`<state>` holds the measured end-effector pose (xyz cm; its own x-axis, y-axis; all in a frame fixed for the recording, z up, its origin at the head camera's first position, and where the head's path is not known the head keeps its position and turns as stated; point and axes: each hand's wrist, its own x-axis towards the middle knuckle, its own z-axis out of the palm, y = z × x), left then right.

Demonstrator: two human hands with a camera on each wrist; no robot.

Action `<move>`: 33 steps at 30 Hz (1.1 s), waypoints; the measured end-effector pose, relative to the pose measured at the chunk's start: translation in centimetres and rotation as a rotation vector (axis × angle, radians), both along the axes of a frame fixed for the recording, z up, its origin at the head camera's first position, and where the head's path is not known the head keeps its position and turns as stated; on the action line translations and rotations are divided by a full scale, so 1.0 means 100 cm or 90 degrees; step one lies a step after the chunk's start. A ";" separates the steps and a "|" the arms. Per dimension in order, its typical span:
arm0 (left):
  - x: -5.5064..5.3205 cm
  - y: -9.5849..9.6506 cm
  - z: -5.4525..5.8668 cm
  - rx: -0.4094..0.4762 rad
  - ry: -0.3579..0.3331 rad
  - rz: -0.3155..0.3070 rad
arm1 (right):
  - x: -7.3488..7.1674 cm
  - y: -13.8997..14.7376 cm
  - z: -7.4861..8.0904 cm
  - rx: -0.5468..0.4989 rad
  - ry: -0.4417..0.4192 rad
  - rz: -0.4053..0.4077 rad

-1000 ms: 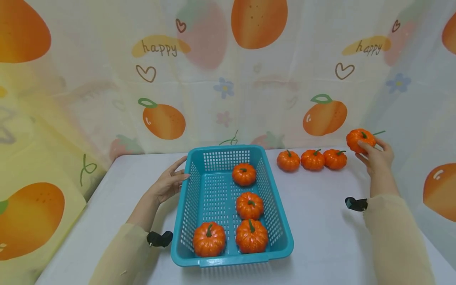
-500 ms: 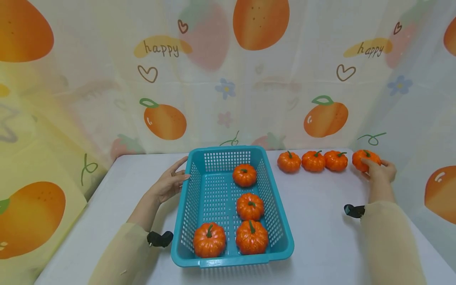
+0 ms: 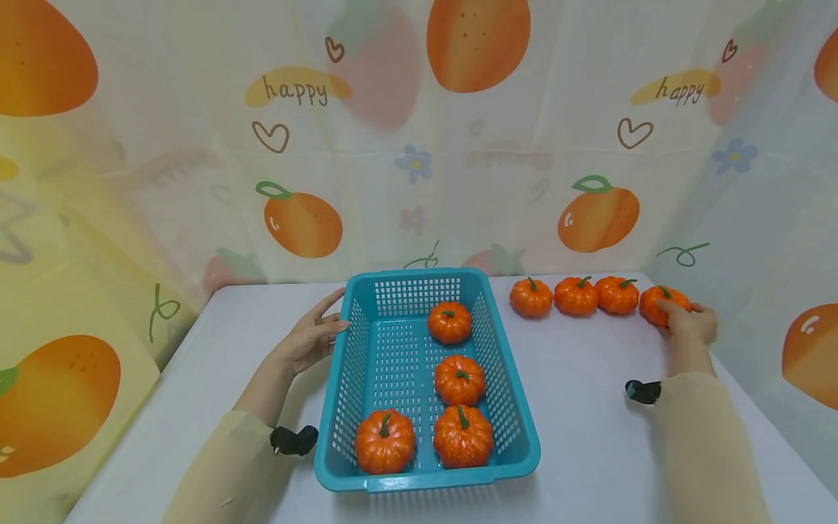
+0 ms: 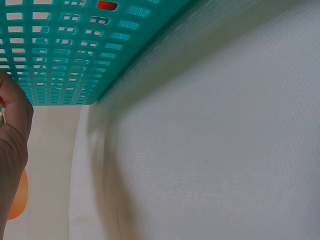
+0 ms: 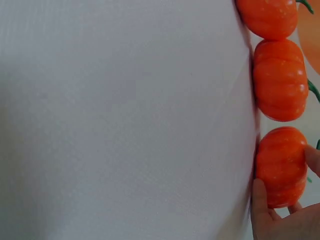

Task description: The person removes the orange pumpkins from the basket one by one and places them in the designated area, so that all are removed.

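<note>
In the head view my right hand holds a small orange pumpkin with a green stem, at the right end of a row. The right wrist view shows the thumb and fingers around this pumpkin, low over the white tabletop, a small gap from its neighbour. My left hand touches the left side of a turquoise plastic basket, fingers spread and thumb at the rim. Several pumpkins lie inside the basket, mostly along its right side. Part of the left hand shows beside the perforated wall.
Three more pumpkins stand in a line along the back edge of the white table, right of the basket. Behind the table hangs a fruit-printed curtain, which also covers both sides.
My right hand has lowered the pumpkin from above the table to the row's right end, then moved slightly left with it. The left hand and basket have stayed in place.
</note>
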<state>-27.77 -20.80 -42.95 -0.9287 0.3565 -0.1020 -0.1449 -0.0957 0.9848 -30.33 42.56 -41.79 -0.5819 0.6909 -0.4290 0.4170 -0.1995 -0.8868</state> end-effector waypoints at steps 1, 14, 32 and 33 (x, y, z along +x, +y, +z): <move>0.000 0.000 0.000 -0.001 0.002 0.000 | 0.000 -0.001 -0.001 0.011 -0.004 0.002; -0.001 0.000 0.001 0.003 -0.001 0.001 | -0.005 0.006 -0.005 0.012 -0.020 0.088; 0.000 0.000 0.001 0.002 -0.002 0.004 | -0.006 0.010 -0.003 -0.012 -0.005 0.146; 0.000 0.000 0.001 0.003 -0.003 0.003 | -0.007 0.011 -0.002 -0.007 -0.009 0.141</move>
